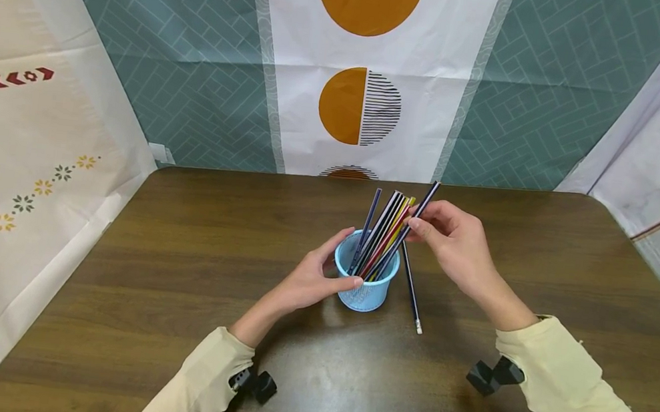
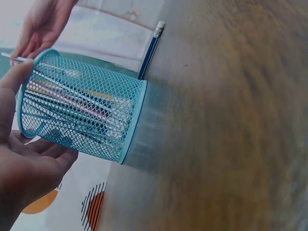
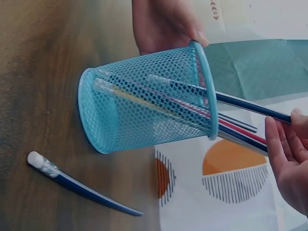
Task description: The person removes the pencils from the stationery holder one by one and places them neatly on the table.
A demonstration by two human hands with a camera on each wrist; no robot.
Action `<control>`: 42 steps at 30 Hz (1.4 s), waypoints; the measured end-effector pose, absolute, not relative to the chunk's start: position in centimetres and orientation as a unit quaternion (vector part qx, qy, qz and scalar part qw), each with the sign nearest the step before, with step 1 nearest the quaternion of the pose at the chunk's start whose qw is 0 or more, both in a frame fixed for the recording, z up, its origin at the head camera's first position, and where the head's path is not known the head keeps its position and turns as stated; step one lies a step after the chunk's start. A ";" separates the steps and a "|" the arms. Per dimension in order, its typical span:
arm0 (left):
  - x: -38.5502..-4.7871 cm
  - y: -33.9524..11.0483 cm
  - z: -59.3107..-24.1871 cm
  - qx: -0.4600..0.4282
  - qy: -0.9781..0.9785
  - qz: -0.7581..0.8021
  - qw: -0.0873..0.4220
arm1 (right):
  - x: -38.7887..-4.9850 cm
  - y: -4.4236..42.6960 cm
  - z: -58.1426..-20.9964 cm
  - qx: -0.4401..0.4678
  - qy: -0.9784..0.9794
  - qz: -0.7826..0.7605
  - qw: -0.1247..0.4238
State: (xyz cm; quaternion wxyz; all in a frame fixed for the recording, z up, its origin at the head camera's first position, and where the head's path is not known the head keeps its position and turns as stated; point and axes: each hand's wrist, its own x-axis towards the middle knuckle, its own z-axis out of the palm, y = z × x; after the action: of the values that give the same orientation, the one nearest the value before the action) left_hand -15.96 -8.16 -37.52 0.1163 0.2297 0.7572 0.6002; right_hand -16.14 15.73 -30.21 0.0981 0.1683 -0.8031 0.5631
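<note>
Between the curled left fingers (image 1: 335, 243), gripped near the rim: blue mesh cup (image 1: 364, 298), upright on desk (image 1: 180, 251). Up past its mouth, right fingers (image 3: 278, 153) pinch a dark-blue pencil (image 3: 252, 106), lower end inside (seems short of the base). Other pencils (image 1: 384, 228) lean just beside the right fingers; loose pencil (image 1: 411, 282) lies below them on the desk. Step looks like one pencil mid-transfer, in or out unclear; next move likely calls for a steady cup and a straight path.
</note>
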 end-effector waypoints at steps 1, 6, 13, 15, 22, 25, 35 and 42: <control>-16.0 -8.2 -37.5 0.230 0.757 0.600 0.116 | -16.1 15.7 -30.1 0.173 -0.801 0.564 0.103; -15.9 -8.2 -37.4 0.233 0.755 0.602 0.116 | -16.2 15.7 -29.6 0.193 -0.787 0.572 0.129; -15.9 -8.2 -37.5 0.240 0.748 0.608 0.116 | -16.3 15.9 -28.6 0.203 -0.788 0.554 0.174; -15.9 -8.2 -37.5 0.242 0.746 0.610 0.115 | -16.3 15.8 -28.3 0.203 -0.783 0.560 0.180; -16.0 -8.2 -37.6 0.246 0.742 0.614 0.112 | -16.2 15.7 -27.6 0.211 -0.759 0.586 0.189; -16.0 -8.2 -37.6 0.246 0.743 0.613 0.113 | -16.2 15.7 -27.4 0.208 -0.756 0.589 0.197; -15.9 -8.2 -37.4 0.243 0.744 0.612 0.112 | -16.1 16.5 -27.3 0.188 -0.782 0.562 0.193; -15.9 -8.1 -37.5 0.241 0.745 0.611 0.113 | -16.2 17.0 -28.0 0.192 -0.778 0.572 0.175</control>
State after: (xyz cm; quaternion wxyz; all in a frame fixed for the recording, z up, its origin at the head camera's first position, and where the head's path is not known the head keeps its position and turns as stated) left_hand -15.94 -8.14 -37.51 0.1132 0.2409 0.7454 0.6112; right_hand -16.23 16.97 -27.97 0.1750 0.1919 -0.7778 0.5723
